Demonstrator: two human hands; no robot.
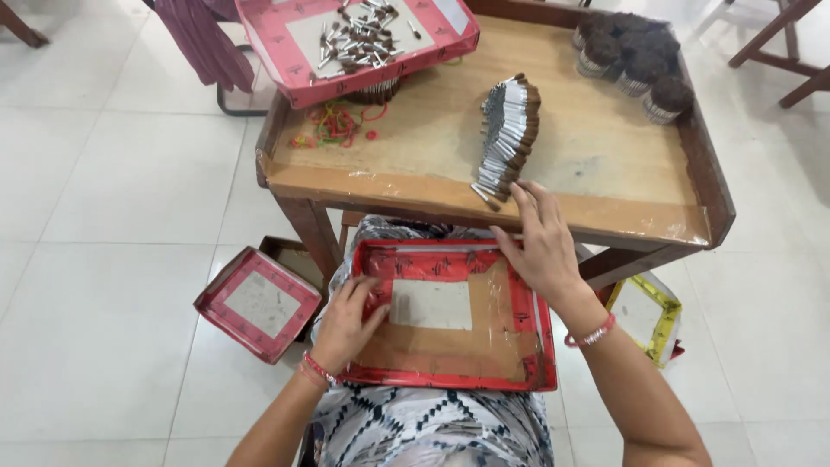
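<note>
Bright, even daylight fills the scene; the white floor tiles (104, 259) reflect it softly. Shadows beneath the wooden table (605, 216) are faint. Tape on the red tray (519, 346) shows slight glare. Straight lines bow toward the edges; detail is soft.

**Both bare hands working low and forward, fingers spread**

The left hand (348, 322) is lying palm down, fingers loosely curled and pointing up and to the right, wrist bent slightly, with thin red bangles circling it. The right hand (540, 242) is reaching further forward, palm down, fingers fanned out and stretching away from the body, its forearm angling in from the lower right, a red-and-white bangle sitting at the wrist.
</note>
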